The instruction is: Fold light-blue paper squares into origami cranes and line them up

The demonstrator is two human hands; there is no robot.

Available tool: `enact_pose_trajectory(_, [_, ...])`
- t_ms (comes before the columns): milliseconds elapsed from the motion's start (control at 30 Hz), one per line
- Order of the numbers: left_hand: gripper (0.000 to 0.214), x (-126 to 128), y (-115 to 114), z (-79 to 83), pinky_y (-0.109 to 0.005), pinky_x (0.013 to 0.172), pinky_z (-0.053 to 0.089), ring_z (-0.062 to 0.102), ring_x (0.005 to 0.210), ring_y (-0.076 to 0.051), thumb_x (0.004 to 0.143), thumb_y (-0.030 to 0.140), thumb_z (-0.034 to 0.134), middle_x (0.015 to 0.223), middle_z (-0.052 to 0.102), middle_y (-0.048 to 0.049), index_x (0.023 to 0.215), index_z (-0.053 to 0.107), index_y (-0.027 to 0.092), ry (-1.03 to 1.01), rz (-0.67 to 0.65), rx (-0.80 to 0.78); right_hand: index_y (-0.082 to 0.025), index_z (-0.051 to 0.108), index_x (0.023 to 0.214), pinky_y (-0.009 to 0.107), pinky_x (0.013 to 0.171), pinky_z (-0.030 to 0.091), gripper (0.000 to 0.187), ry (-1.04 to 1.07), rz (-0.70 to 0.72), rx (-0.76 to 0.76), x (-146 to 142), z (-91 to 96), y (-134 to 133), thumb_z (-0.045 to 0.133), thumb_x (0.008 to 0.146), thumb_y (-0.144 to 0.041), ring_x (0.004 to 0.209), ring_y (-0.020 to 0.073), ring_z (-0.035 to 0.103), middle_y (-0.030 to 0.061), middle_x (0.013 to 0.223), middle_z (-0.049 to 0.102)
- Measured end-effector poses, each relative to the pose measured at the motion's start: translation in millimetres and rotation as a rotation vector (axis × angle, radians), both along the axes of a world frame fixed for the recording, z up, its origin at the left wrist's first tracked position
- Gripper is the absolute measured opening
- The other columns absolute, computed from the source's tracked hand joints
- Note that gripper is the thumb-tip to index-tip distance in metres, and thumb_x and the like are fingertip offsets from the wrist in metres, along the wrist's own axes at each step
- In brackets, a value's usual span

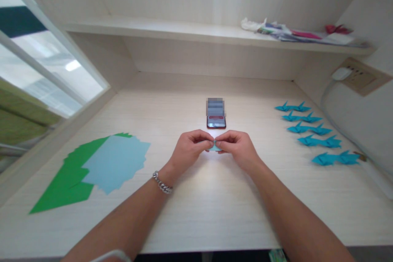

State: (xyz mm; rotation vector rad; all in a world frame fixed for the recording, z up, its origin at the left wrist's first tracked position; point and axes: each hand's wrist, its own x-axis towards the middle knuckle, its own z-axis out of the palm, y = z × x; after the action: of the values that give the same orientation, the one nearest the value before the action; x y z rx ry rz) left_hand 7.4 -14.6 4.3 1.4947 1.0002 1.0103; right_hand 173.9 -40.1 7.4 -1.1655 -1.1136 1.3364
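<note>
A small folded piece of light blue paper (212,147) is pinched between my two hands over the middle of the desk. My left hand (194,145), with a silver chain bracelet (162,183) at its wrist, grips the paper's left side between thumb and fingers. On the other side my right hand (235,146) holds it in the same kind of pinch. The fingers cover most of the paper, so its folded shape cannot be made out. Just beyond my fingertips lies a phone (216,122) with its screen lit and partly blurred.
Fanned sheets of green paper (61,186) and light blue paper (119,163) lie at left. Several blue folded paper cranes (319,141) line the right side. Papers (294,35) rest on the shelf (184,30) above. A charger (341,74) with a cable is in the wall socket (364,82).
</note>
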Motion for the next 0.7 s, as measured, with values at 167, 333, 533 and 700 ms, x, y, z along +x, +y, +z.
enact_pose_trajectory(167, [0.007,-0.8,0.2,-1.3,-0.027,0.069,0.050,0.063,0.070,-0.015,0.072,0.020,0.066,0.075,0.071,-0.0031,0.076,0.071,0.017,0.061,-0.016,0.075,-0.016,0.071,0.078,0.030,0.062,0.055,0.023,0.012,0.048,-0.020,1.8,-4.2,2.4,0.073,0.066,-0.036,0.064,0.0134,0.063,0.0028,0.073,0.069])
enact_pose_trajectory(333, [0.012,-1.6,1.4,-4.4,-0.028,0.070,0.051,0.065,0.073,-0.017,0.072,0.026,0.070,0.079,0.072,-0.0054,0.079,0.071,0.017,0.104,0.004,0.088,-0.015,0.071,0.078,0.029,0.062,0.053,0.022,-0.144,0.037,0.031,3.0,-7.4,4.0,0.072,0.068,-0.034,0.064,0.0144,0.062,0.0039,0.072,0.069])
enact_pose_trajectory(533, [0.012,-1.8,2.3,-6.3,-0.029,0.070,0.053,0.066,0.075,-0.017,0.072,0.023,0.069,0.083,0.072,-0.0063,0.081,0.069,0.017,0.049,0.003,0.053,-0.017,0.072,0.081,0.030,0.066,0.050,0.014,-0.398,-0.004,0.184,4.1,-8.8,2.3,0.064,0.075,-0.026,0.069,0.0170,0.063,0.0051,0.078,0.072])
enact_pose_trajectory(700, [0.016,-1.2,2.7,-7.0,-0.029,0.071,0.053,0.066,0.076,-0.016,0.071,0.024,0.070,0.086,0.072,-0.0071,0.085,0.069,0.016,0.025,-0.009,0.046,-0.019,0.071,0.082,0.030,0.070,0.048,0.014,-0.531,-0.047,0.262,2.3,-6.2,-1.0,0.059,0.078,-0.024,0.074,0.0174,0.064,0.0042,0.081,0.072])
